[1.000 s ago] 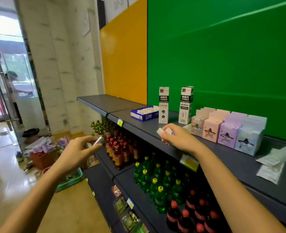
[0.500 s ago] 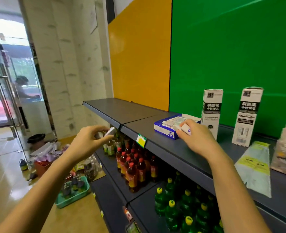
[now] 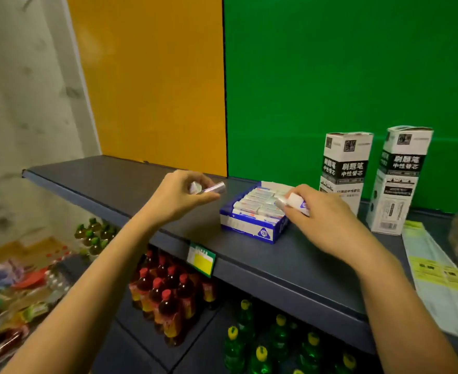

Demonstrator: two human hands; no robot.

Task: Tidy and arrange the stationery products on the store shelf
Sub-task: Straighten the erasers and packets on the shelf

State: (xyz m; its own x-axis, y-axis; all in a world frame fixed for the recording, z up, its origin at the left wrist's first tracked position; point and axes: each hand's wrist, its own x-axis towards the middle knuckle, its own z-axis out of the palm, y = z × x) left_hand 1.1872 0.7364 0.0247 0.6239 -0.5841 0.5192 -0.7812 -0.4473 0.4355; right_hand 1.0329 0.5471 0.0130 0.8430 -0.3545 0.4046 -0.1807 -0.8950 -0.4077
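A blue open box of erasers point(image 3: 252, 228) sits on the dark top shelf point(image 3: 271, 263), filled with rows of white wrapped erasers. My right hand point(image 3: 322, 220) hovers at the box's right edge, pinching a white eraser point(image 3: 296, 202). My left hand point(image 3: 179, 195) is just left of the box above the shelf, holding a small white and purple eraser point(image 3: 211, 188) between thumb and fingers. Two tall white-and-black refill boxes point(image 3: 346, 168) point(image 3: 400, 179) stand upright behind and right of the eraser box.
A flat plastic packet point(image 3: 438, 276) lies on the shelf at the right. A green and yellow price tag point(image 3: 201, 259) hangs on the shelf edge. Red-capped bottles point(image 3: 165, 292) and green bottles point(image 3: 260, 346) fill the lower shelves. Goods lie on the floor at the left.
Both hands have moved to the blue eraser box, each still holding an eraser. The view has shifted closer and left, so the pastel boxes at the right are out of sight.
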